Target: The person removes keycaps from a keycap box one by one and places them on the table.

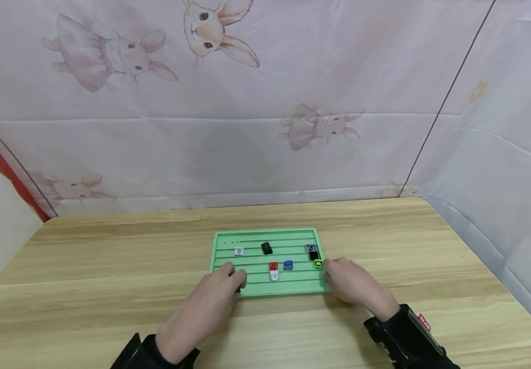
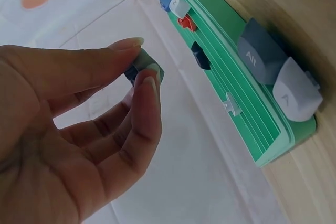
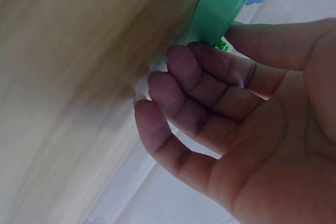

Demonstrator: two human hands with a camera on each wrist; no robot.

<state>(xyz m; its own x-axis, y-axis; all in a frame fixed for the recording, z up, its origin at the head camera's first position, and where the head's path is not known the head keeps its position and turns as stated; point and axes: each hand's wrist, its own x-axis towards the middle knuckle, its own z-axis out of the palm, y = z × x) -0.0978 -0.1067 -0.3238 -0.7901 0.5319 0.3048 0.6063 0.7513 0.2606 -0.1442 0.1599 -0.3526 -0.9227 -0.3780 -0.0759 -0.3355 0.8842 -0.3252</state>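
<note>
My left hand point(image 1: 217, 292) is at the near left corner of a ridged green tray point(image 1: 288, 285). Its thumb and fingertips pinch a small dark grey keycap point(image 2: 153, 64). By the tray's near side, a dark keycap marked Alt point(image 2: 260, 51) and a light grey keycap point(image 2: 298, 92) sit side by side; the left hand mostly hides this spot in the head view. At the tray's right edge, my right hand point(image 1: 350, 282) grips the rim between thumb and index finger, its other fingers curled loosely below.
On the tray lie a white keycap point(image 1: 273, 275), a red piece point(image 1: 273, 266), a blue piece point(image 1: 288, 265), a black keycap point(image 1: 267, 248) and a small white piece point(image 1: 239, 251). A bright green piece point(image 1: 318, 264) sits near the right hand. Printed cloth hangs behind the wooden table point(image 1: 122, 266).
</note>
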